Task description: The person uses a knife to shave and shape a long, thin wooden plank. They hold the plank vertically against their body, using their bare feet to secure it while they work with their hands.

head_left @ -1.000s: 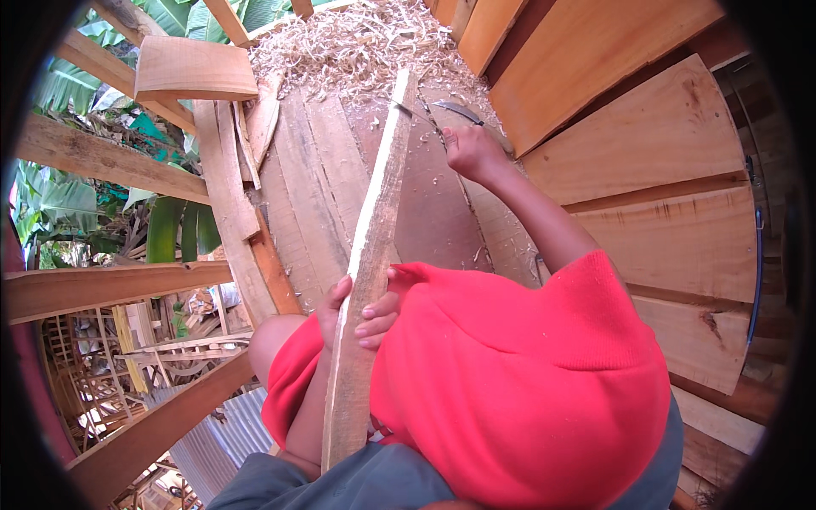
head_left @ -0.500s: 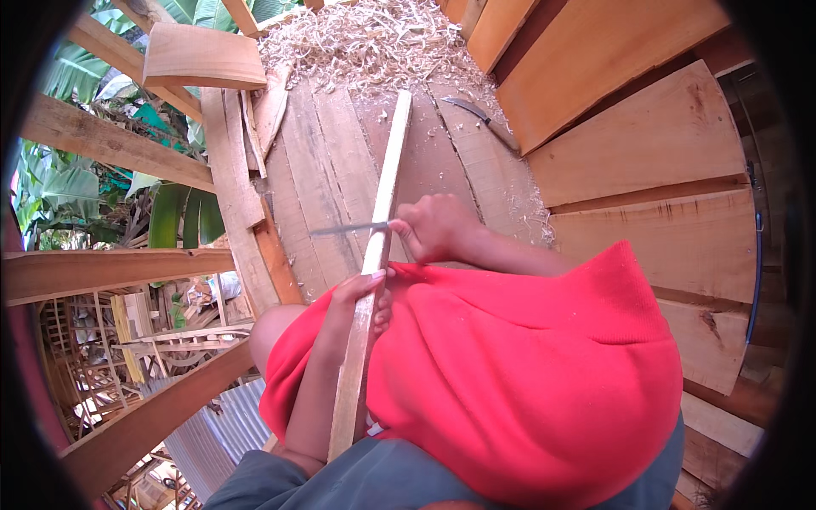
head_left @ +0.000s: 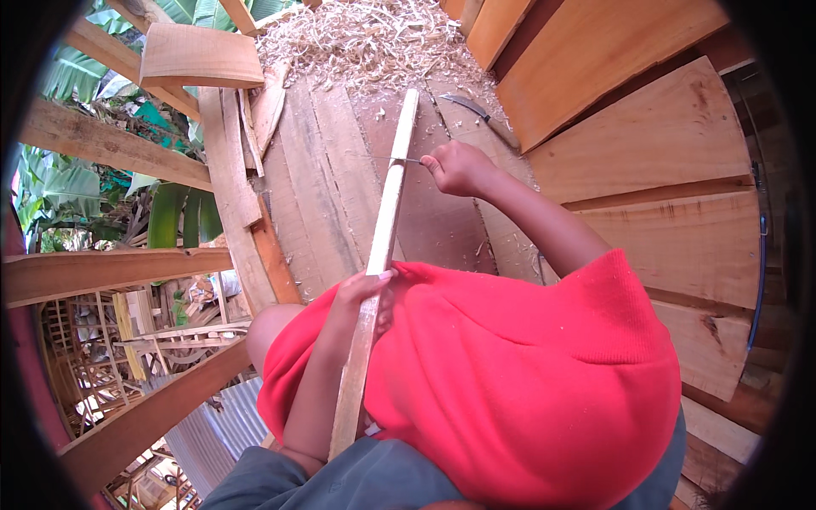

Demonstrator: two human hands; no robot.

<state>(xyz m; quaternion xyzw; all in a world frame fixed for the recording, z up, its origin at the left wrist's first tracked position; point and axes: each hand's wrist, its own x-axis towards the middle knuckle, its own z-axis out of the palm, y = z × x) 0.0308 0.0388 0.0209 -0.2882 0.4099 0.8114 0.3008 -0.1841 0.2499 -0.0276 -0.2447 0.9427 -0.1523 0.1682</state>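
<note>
A long, pale squared wooden stick (head_left: 385,225) slopes from my lap up over the plank floor. My left hand (head_left: 365,299) is closed around it at its middle, beside my red top. Farther up, my right hand (head_left: 459,168) grips the handle of a thin-bladed knife (head_left: 409,160). The blade lies across the stick close to its far end, seen nearly edge-on. The handle is mostly hidden by my fingers.
A sickle-like curved knife (head_left: 478,116) with a wooden handle lies on the floor ahead right. Wood shavings (head_left: 374,38) heap at the far end. Boards (head_left: 646,136) line the right side. At left are wooden rails (head_left: 119,274) and a short plank (head_left: 202,56).
My right hand and the knife have moved away from me along the stick, toward its far end, and the right arm is stretched farther out. My left hand keeps its hold.
</note>
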